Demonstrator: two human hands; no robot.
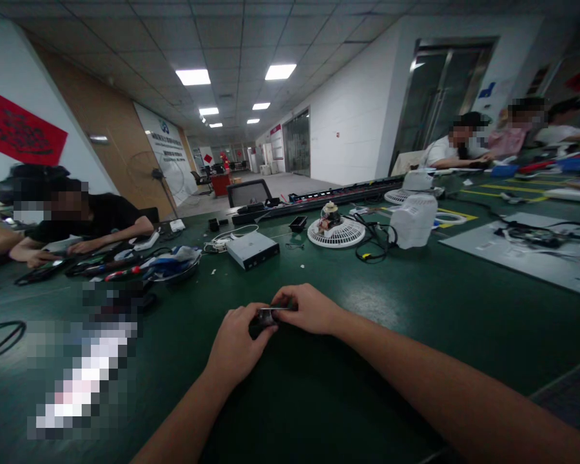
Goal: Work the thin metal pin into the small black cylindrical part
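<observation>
1. Left hand (pixel 236 341) right in the thick of it, thumb and fingers curled around one end of a small dark part (pixel 267 316) (too shadowed to name more closely).
2. And here's the right hand (pixel 309 309), thumb and fingertips drawn together in a pinch on the part's other end!
3. So the part sits between both hands, over the green tabletop (pixel 473 322); whether it touches down, I can't tell.
4. Beyond them, a silver box (pixel 252 246) with a black front, white cable (pixel 221 243) beside it.
5. Farther right, a round white fan grille (pixel 343 239) lies flat, near a white plastic housing (pixel 414 222).
</observation>
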